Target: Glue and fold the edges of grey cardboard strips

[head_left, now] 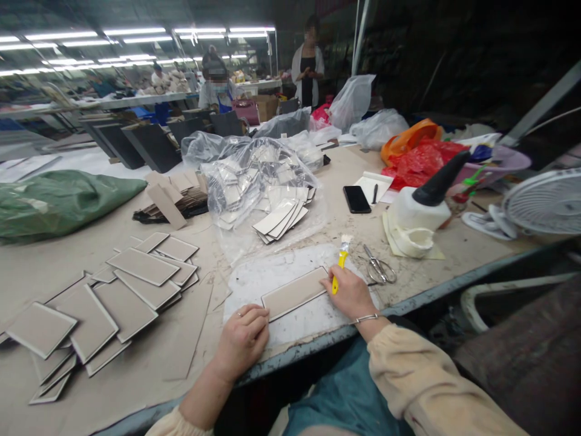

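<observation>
A beige rectangular panel (295, 292) with a pale border and dark edges lies on a whitish sheet (281, 333) before me. My left hand (245, 336) is closed at its left end, fingers curled against the edge; the fingertips are partly hidden. My right hand (349, 293) grips a paintbrush (341, 263) by its yellow handle, bristles pointing up and away, while the fingertips touch the panel's right end. Scissors (380, 266) lie just right of that hand. Similar panels (131, 303) spread in an overlapping pile on the left.
A clear plastic bag (267, 181) with more panels lies ahead. Beyond are a phone (356, 199), a white bottle with a black nozzle (420, 209) and a fan (544, 203). A green sack (63, 203) sits far left. People stand in the background.
</observation>
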`<action>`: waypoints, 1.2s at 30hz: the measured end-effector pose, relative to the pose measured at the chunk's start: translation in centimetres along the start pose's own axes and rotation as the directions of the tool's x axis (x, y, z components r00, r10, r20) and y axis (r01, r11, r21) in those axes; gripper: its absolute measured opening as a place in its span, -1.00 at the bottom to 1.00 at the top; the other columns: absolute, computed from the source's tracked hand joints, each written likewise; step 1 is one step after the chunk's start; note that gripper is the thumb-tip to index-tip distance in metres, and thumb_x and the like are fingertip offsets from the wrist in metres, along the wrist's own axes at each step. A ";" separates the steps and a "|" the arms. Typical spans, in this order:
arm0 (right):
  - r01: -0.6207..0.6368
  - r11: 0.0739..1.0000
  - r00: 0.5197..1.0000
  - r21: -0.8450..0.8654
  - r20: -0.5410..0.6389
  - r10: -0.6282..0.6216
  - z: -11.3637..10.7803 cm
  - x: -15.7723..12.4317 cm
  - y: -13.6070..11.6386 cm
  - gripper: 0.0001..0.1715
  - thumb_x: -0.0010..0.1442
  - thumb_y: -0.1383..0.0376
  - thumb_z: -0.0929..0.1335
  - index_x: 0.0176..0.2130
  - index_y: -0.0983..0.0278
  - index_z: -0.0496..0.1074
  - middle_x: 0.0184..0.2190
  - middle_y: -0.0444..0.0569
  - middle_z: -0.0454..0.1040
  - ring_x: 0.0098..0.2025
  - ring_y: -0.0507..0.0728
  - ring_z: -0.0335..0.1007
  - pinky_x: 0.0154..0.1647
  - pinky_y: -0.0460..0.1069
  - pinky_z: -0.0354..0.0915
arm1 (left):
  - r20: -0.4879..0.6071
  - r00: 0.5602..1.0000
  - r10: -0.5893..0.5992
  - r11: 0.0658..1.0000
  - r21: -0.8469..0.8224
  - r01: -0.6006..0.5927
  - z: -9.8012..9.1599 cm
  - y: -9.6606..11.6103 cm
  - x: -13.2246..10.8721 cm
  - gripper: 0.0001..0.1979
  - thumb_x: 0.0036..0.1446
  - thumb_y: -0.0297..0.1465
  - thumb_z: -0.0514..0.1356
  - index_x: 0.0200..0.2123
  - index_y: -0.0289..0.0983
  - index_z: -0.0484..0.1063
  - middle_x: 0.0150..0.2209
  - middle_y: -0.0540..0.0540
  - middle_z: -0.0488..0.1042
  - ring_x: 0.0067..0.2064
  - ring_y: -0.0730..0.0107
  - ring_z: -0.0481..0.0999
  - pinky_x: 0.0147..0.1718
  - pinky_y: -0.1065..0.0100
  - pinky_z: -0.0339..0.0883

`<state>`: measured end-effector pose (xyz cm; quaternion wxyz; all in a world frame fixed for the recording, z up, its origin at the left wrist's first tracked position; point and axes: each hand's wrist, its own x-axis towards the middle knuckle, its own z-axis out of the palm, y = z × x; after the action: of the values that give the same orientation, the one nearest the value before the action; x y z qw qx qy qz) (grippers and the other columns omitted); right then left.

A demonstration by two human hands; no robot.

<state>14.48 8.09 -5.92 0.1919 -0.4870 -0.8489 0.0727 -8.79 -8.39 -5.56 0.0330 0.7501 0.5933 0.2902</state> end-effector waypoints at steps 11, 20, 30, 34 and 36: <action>0.610 0.741 0.764 0.281 0.037 -0.644 0.1 -2.0 -3.9 -0.75 0.15 0.14 0.35 -0.24 0.26 0.35 0.00 0.07 0.40 -0.01 0.14 0.30 0.06 0.02 0.18 | 0.009 0.999 0.036 0.999 0.014 -0.036 -0.1 0.1 0.1 -0.85 0.12 -0.55 0.07 -0.33 -0.25 0.41 -0.24 -0.10 0.49 -0.15 0.28 0.43 -0.11 0.21 0.38; 0.497 0.761 0.762 0.417 0.210 -0.613 0.8 -2.5 -4.3 -0.47 0.04 0.02 0.41 -0.09 0.27 0.32 0.21 0.18 0.17 0.18 0.20 0.17 0.22 0.13 0.04 | 0.024 1.000 0.015 1.000 0.016 -0.015 0.0 0.3 0.3 -0.86 0.12 -0.56 0.09 -0.35 -0.24 0.41 -0.25 -0.09 0.49 -0.16 0.29 0.43 -0.11 0.20 0.37; 0.323 0.856 0.893 0.403 0.169 -0.417 -0.2 -1.3 -0.8 -0.58 0.04 0.17 0.44 -0.13 0.27 0.34 0.15 0.17 0.24 0.21 0.23 0.09 0.19 0.16 0.10 | 0.023 1.000 -0.009 1.000 0.000 0.009 0.2 0.6 0.6 -0.86 0.11 -0.55 0.09 -0.35 -0.23 0.41 -0.26 -0.09 0.50 -0.15 0.28 0.43 -0.10 0.18 0.37; 0.344 0.844 0.889 0.411 0.147 -0.435 0.3 -1.3 -0.8 -0.59 0.05 0.18 0.43 -0.13 0.29 0.33 0.13 0.18 0.25 0.22 0.24 0.07 0.20 0.15 0.10 | 0.034 0.999 -0.040 0.999 0.033 0.039 -0.3 0.6 0.1 -0.86 0.12 -0.55 0.09 -0.35 -0.23 0.42 -0.24 -0.09 0.50 -0.14 0.29 0.43 -0.09 0.18 0.36; 0.337 0.848 0.898 0.408 0.132 -0.421 0.7 -1.1 -1.5 -0.58 0.04 0.19 0.44 -0.13 0.30 0.33 0.12 0.19 0.26 0.22 0.24 0.08 0.20 0.16 0.09 | 0.037 0.998 -0.042 0.998 0.054 0.040 -0.9 0.5 -0.4 -0.86 0.13 -0.54 0.08 -0.37 -0.24 0.41 -0.25 -0.09 0.50 -0.14 0.29 0.43 -0.10 0.19 0.37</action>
<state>13.47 6.40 -6.40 0.1983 -0.2521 -0.9145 0.2467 -8.86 -9.17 -4.79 0.0302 0.7439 0.6152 0.2594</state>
